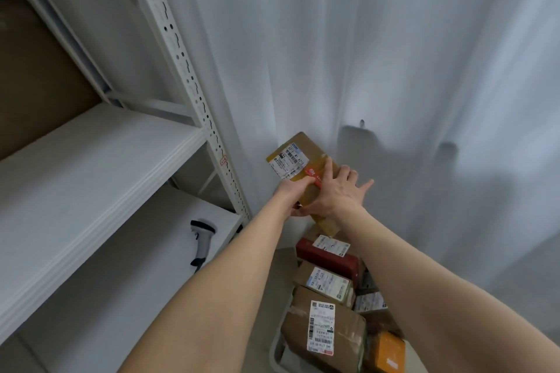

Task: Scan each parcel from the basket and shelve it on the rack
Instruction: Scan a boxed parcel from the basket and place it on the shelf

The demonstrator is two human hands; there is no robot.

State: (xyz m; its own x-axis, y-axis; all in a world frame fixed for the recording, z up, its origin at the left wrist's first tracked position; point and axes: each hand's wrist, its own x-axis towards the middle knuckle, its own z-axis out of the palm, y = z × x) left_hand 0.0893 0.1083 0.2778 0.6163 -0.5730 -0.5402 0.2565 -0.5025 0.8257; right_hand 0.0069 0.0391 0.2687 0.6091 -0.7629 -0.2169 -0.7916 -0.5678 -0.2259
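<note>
A flat brown cardboard parcel (pixel 306 154) with a white shipping label and a red strip is held up in front of the white curtain, above the basket. My left hand (pixel 292 194) grips its lower left edge, thumb across the front. My right hand (pixel 338 191) lies on the parcel's face with fingers spread and straight. The white basket (pixel 277 351) at the bottom holds several labelled parcels, among them a red box (pixel 327 259), brown boxes (pixel 327 330) and an orange one (pixel 386 351). A white handheld scanner (pixel 201 241) lies on the rack's lower shelf.
The white metal rack (pixel 188 70) fills the left side, with a broad middle shelf (pixel 91 166) and a lower shelf (pixel 127 275). A large brown box (pixel 36 76) stands at the back left of the middle shelf. A curtain hangs behind.
</note>
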